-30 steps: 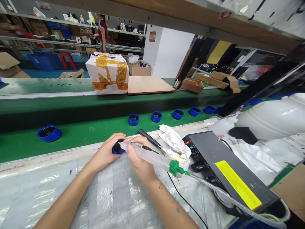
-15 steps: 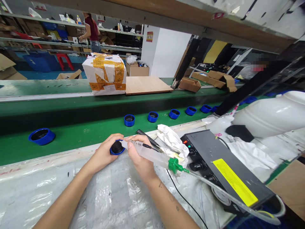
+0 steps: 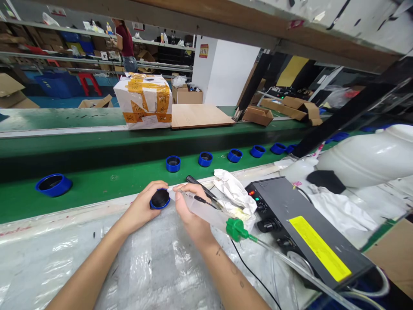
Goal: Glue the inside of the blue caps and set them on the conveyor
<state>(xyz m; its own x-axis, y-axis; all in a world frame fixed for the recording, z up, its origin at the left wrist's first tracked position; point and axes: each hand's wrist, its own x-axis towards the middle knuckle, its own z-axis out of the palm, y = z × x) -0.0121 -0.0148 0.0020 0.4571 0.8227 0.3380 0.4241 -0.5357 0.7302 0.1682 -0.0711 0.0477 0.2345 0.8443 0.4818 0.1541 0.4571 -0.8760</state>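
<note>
My left hand (image 3: 142,208) grips a round blue cap (image 3: 160,199) with a black inside, tilted so that its opening faces me. In my right hand (image 3: 190,213) is a translucent dispensing syringe (image 3: 209,214), held like a pen with its tip close to the cap's right rim. Whether the tip touches the rim I cannot tell. A green adapter (image 3: 237,229) closes the syringe's back end, and a clear hose (image 3: 290,256) runs from it to the right. Both hands are over the plastic-covered bench (image 3: 145,267).
Several blue caps (image 3: 205,159) stand in a row on the green conveyor belt (image 3: 129,174); another cap (image 3: 53,185) sits at the left. A black control box (image 3: 300,228), crumpled white cloth (image 3: 234,189) and a black-handled tool (image 3: 201,188) lie right of my hands. A taped carton (image 3: 145,101) stands behind.
The cap in my left hand has turned to face me more. The syringe tip has drawn slightly right, from over the cap's opening to its edge. Caps on the belt have shifted slightly left.
</note>
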